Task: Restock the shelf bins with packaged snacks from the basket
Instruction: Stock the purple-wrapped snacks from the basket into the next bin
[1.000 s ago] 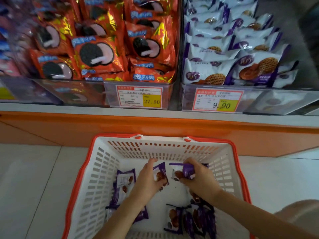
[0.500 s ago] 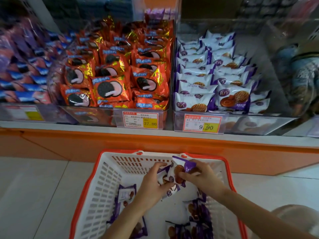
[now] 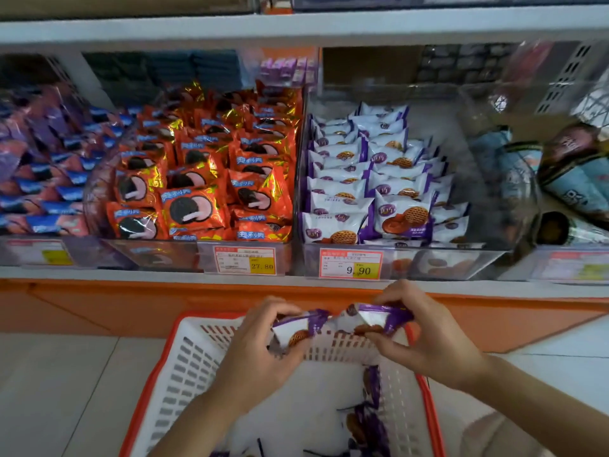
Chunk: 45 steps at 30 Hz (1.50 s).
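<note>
Above the far rim of the basket (image 3: 188, 364), two purple-and-white biscuit packets sit side by side, almost touching. The left packet (image 3: 295, 331) is pinched in the left hand (image 3: 260, 344) and the right packet (image 3: 375, 319) in the right hand (image 3: 425, 334), fingers and thumb of each curled onto its wrapper. A few loose packets (image 3: 365, 423) of the same kind lie on the basket floor beneath.

This looks like the carry between picking and placing, with neither packet yet in a bin. The matching stock fills the clear bin (image 3: 445, 262) straight ahead, behind the 9.90 price tag (image 3: 351, 263). The next move probably calls for lifting both packets up and forward over that bin's clear front wall, then laying them in line with the overlapping rows. Bare space shows toward the bin's right and back.

Just left of it, a neighbouring bin (image 3: 204, 179) holds orange-wrapped sandwich biscuits, and other stocked bins flank both. All stand on a white shelf (image 3: 131, 273) with an orange base (image 3: 99, 308) below and another shelf board (image 3: 296, 24) overhead. The basket stands on a pale tiled floor (image 3: 59, 390).
</note>
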### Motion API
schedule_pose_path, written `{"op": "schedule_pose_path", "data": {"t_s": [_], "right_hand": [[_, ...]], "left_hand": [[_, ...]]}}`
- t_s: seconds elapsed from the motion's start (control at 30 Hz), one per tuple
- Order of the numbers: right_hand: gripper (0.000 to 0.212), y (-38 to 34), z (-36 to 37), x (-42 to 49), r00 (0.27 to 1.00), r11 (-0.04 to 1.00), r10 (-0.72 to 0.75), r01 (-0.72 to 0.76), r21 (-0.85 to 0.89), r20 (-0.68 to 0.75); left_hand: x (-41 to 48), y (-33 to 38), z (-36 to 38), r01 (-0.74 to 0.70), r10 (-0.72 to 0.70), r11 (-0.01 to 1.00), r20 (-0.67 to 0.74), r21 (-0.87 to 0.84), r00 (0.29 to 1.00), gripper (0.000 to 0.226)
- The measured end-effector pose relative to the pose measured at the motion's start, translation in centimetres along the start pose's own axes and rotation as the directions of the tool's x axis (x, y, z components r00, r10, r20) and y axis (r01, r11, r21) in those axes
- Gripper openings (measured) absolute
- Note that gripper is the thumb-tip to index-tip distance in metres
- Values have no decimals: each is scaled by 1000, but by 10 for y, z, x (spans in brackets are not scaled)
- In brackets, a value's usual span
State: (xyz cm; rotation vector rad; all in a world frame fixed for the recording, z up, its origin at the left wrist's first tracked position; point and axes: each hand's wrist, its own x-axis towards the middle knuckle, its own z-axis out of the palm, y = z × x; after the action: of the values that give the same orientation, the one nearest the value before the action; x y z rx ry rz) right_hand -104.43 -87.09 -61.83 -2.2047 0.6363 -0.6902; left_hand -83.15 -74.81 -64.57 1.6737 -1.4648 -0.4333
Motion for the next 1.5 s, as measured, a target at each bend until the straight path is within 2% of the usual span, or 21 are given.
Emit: {"op": "schedule_pose_path", "data": {"t_s": [0.1, 0.17, 0.23, 0.33, 0.43, 0.53, 0.73, 0.83, 0.93, 1.0, 1.07, 1.13, 1.17, 1.23, 1.27, 1.37, 1.43, 1.5], "right_hand": [[33, -16, -26, 12, 986, 990, -137, 139, 12, -100], [32, -25, -39, 21, 965, 984, -177, 179, -6, -193], [34, -30, -49, 29, 941, 990, -129, 141, 15, -312], [39, -26, -59, 39, 901, 999, -14, 34, 36, -434], [38, -16, -66, 45, 914, 992, 121, -121, 24, -387], [38, -6, -70, 47, 939, 969, 185, -223, -102, -291], [41, -10, -77, 55, 955, 958, 254, -270, -100, -151], [35, -8, -77, 57, 963, 945, 247, -263, -196, -104], [38, -7, -76, 58, 963, 913, 219, -260, -315, -158], [38, -9, -76, 57, 957, 913, 219, -269, -306, -189], [37, -10, -77, 58, 953, 923, 243, -285, -259, -184], [37, -10, -79, 58, 948, 923, 278, -309, -232, -157], [39, -10, -79, 57, 950, 904, 274, -309, -297, -152], [42, -12, -78, 54, 961, 835, 149, -248, -491, -232], [43, -14, -78, 52, 956, 833, 46, -196, -518, -288], [42, -29, -79, 52, 934, 930, -164, 38, -367, -317], [49, -42, -77, 56, 961, 962, -177, 123, -243, -214], [59, -50, -73, 61, 981, 975, -150, 126, -185, -123]], "left_hand": [[18, 20, -7, -208, 205, 978, -129, -8, 970, 33], [34, 35, -11, -315, 313, 949, -188, 21, 931, 35], [48, 50, -14, -385, 387, 921, -205, 50, 899, 36], [65, 67, -16, -345, 337, 939, -202, -4, 920, 42], [76, 74, -15, -269, 258, 962, -183, -39, 949, 44], [79, 77, -13, -259, 247, 965, -178, -48, 953, 46], [77, 80, -12, -192, 173, 978, -197, -85, 965, 57], [78, 81, -11, -165, 134, 976, -206, -141, 969, 54], [79, 79, -11, -160, 131, 978, -204, -133, 970, 53], [80, 80, -12, -185, 163, 979, -210, -89, 964, 55], [81, 80, -12, -224, 209, 973, -217, -49, 954, 67], [83, 83, -11, -224, 202, 971, -209, -85, 957, 69], [83, 85, -10, -202, 173, 971, -207, -125, 963, 69], [83, 92, -10, -144, 99, 972, -231, -187, 968, 66], [84, 96, -10, -113, 65, 974, -239, -195, 969, 61], [89, 104, -11, -97, 74, 991, -226, -93, 971, 45], [95, 109, -12, -143, 140, 990, -191, -2, 972, 40], [101, 117, -12, -216, 225, 973, -148, 74, 963, 36]]}}
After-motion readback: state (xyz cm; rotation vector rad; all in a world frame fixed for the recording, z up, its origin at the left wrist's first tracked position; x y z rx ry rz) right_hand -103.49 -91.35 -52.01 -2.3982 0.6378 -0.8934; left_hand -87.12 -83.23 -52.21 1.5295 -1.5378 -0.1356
